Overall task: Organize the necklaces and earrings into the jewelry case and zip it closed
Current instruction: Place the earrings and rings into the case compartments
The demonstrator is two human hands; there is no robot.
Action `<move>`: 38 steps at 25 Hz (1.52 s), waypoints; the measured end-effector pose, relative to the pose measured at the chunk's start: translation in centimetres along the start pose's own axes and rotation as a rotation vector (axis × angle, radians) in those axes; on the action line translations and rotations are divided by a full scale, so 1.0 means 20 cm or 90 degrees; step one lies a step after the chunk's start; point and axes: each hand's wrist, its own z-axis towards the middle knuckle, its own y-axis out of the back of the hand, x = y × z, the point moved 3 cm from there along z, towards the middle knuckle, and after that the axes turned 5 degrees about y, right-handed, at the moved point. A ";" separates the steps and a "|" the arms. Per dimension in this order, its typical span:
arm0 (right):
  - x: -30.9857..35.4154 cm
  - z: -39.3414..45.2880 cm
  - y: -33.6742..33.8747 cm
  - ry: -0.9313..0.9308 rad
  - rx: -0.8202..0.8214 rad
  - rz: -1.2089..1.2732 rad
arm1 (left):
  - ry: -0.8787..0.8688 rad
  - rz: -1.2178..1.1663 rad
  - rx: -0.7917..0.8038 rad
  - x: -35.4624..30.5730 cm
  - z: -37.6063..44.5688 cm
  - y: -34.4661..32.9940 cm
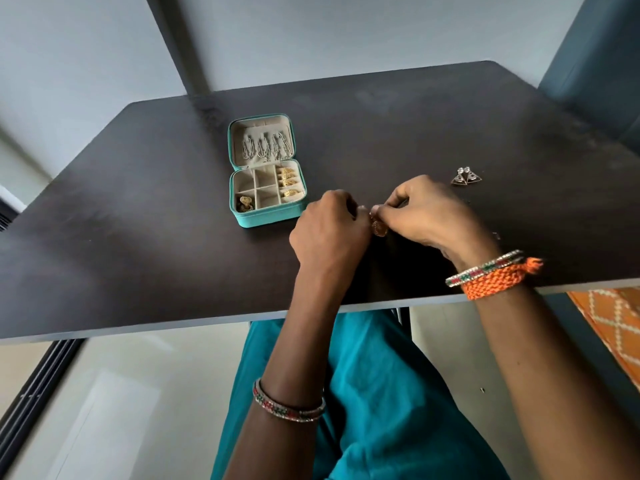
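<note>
A teal jewelry case (266, 216) lies open on the dark table (138, 209). Three silver necklaces (265, 147) hang in its lid. Gold rings (288, 181) fill the right slots, and a gold piece (245, 203) sits in the front-left compartment. My left hand (329, 233) and my right hand (429, 216) meet just right of the case, both pinching a small gold earring (378, 227) between their fingertips. A pair of triangular silver earrings (465, 176) lies on the table behind my right hand.
The table's near edge (207, 322) runs just under my forearms. Bangles and an orange woven band circle my wrists. My teal clothing shows below the table. An orange patterned cloth (613, 327) lies at the right.
</note>
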 end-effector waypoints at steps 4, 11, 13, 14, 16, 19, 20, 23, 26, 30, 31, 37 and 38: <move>-0.01 -0.01 -0.03 -0.021 -0.025 0.034 | 0.028 -0.031 -0.010 0.01 -0.01 0.01; 0.08 -0.13 0.04 0.062 -0.045 0.641 | -0.018 -0.568 0.074 0.05 -0.07 0.14; 0.12 -0.21 0.08 0.076 -0.035 0.722 | -0.035 -0.630 0.076 0.02 -0.12 0.20; 0.14 -0.26 0.09 0.077 -0.029 0.744 | -0.046 -0.642 0.072 0.01 -0.15 0.23; 0.17 -0.33 0.09 0.081 -0.015 0.797 | -0.070 -0.658 0.059 0.00 -0.21 0.27; 0.18 -0.39 0.06 0.087 -0.003 0.875 | -0.071 -0.668 0.004 0.00 -0.26 0.30; 0.18 -0.40 0.04 0.079 -0.002 0.883 | -0.059 -0.676 -0.010 0.01 -0.27 0.31; 0.17 -0.39 -0.01 0.026 0.011 0.909 | -0.014 -0.715 0.002 0.04 -0.27 0.29; 0.18 -0.38 -0.06 -0.019 0.024 0.945 | 0.014 -0.726 0.047 0.04 -0.28 0.28; 0.19 -0.39 -0.07 -0.030 0.038 0.935 | 0.029 -0.742 0.065 0.04 -0.29 0.29; 0.19 -0.39 -0.07 -0.030 0.034 0.921 | 0.031 -0.761 0.070 0.04 -0.29 0.29; 0.19 -0.37 -0.07 0.019 -0.013 0.777 | 0.009 -0.761 0.044 0.03 -0.30 0.29; 0.20 -0.37 -0.06 0.038 -0.025 0.777 | -0.002 -0.745 0.037 0.03 -0.29 0.29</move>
